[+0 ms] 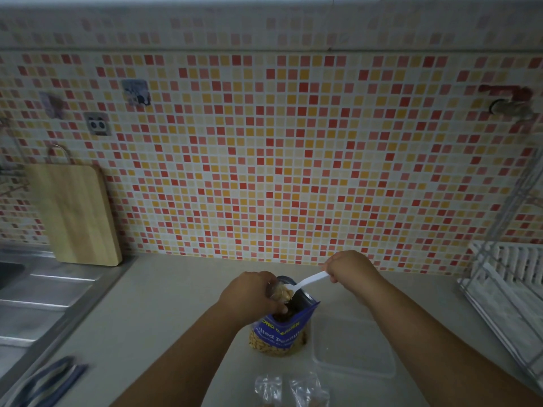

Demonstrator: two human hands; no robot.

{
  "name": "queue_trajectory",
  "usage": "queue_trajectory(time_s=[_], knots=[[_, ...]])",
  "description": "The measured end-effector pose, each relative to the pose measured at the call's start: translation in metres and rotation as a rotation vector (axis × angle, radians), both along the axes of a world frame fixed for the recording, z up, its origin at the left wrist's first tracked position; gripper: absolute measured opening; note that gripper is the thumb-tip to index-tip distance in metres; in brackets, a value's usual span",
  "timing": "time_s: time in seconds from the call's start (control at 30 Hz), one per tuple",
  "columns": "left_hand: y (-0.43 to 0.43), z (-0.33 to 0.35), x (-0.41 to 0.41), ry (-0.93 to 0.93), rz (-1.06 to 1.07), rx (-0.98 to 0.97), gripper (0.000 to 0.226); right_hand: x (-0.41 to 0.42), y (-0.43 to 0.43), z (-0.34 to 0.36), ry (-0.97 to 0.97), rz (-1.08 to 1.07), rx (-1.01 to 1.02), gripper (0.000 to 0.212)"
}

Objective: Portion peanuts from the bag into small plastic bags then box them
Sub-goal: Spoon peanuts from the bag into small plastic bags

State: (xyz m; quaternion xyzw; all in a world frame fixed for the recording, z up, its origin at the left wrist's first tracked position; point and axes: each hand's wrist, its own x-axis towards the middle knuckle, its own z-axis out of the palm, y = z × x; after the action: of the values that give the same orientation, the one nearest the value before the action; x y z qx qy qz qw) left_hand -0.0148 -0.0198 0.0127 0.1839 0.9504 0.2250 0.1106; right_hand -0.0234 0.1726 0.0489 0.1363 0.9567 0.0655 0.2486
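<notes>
A blue peanut bag (280,333) stands open on the counter, peanuts showing through its clear lower part. My left hand (249,293) holds a small plastic bag (281,292) with some peanuts in it just above the big bag's mouth. My right hand (349,267) grips the handle of a white plastic spoon (310,282), whose bowl reaches the small bag's opening. A clear plastic box (352,348) lies flat to the right of the peanut bag. Small filled plastic bags (291,389) lie at the near edge.
A steel sink and drainboard (38,292) is at the left, with a wooden cutting board (73,212) leaning on the tiled wall. A dish rack (511,295) stands at the right. Blue-handled items (50,383) lie at the near left.
</notes>
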Motion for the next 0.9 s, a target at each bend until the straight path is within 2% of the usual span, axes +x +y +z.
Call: queue_trajectory(time_s=[0.1,0.23,0.3,0.43,0.47,0.57,0.73,0.9], knots=[[0.002,0.000,0.000,-0.018,-0.001,0.010,0.061,0.000,-0.004,0.000,0.051,0.003,-0.087,0.037],[0.003,0.001,0.000,-0.038,0.007,0.030,0.064,-0.004,-0.006,-0.002,0.156,0.009,-0.149,0.043],[0.003,0.000,0.000,-0.041,0.009,0.040,0.064,0.003,-0.007,0.001,0.239,-0.042,-0.291,0.040],[0.003,-0.002,0.000,-0.056,0.039,0.115,0.061,0.026,-0.007,0.011,0.494,-0.112,-0.715,0.028],[0.003,-0.002,0.001,-0.059,0.048,0.153,0.059,0.031,-0.009,0.016,0.524,-0.073,-0.742,0.027],[0.003,-0.003,0.002,-0.061,0.083,0.288,0.052,0.037,-0.018,0.021,0.596,0.105,-0.678,0.026],[0.002,-0.005,0.004,-0.006,0.138,0.424,0.043,0.044,-0.027,0.035,0.808,0.481,-0.327,0.027],[0.000,-0.006,0.004,-0.016,0.159,0.488,0.034,0.050,-0.028,0.043,0.981,0.667,-0.238,0.020]])
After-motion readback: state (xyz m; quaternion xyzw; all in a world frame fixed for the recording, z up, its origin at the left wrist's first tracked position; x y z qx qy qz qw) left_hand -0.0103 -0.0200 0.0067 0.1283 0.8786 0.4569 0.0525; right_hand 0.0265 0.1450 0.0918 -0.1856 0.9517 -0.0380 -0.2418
